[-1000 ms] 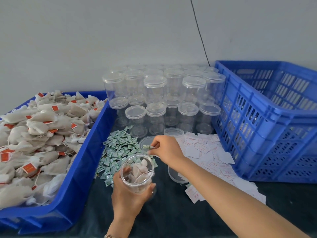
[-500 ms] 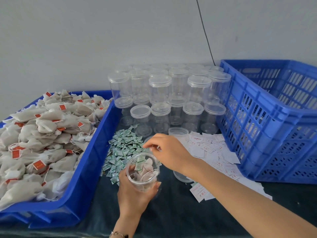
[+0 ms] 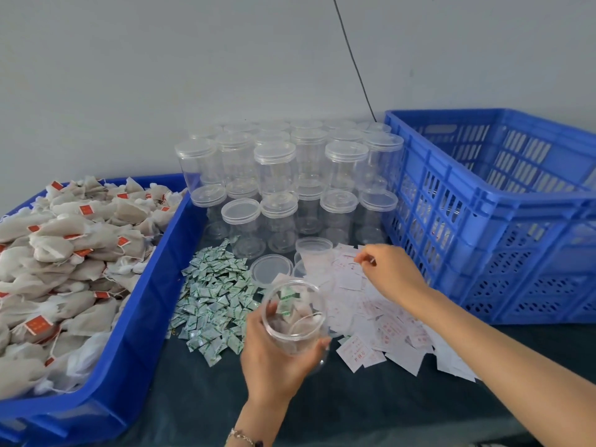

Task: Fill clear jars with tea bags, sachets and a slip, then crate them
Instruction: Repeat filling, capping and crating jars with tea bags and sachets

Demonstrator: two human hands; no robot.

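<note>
Clear plastic, open-topped and tilted toward the camera: the jar (image 3: 293, 317) sits in the left hand (image 3: 277, 359), whose fingers and thumb curl round its wall, lifted off the dark table (image 3: 322, 414). Inside it lie several tea bags and one green sachet (image 3: 285, 300), so the slip looks like the step in hand.

To the right of the jar, the right hand (image 3: 392, 272) has its fingertips drawn together over the heap of white slips (image 3: 371, 314); whether it already pinches one I cannot tell. Next it should lift a single slip free of the overlapping pile, carry it to the jar mouth, then fetch the loose lid (image 3: 271, 271) lying just behind the jar.

Left of the jar lie the green sachets (image 3: 213, 304), and beyond them the blue tray (image 3: 135, 333) heaped with tea bags (image 3: 64, 269). Behind the jar stand stacked empty jars (image 3: 277, 188); far right, the blue crate (image 3: 503, 221). Nothing blocks the path.
</note>
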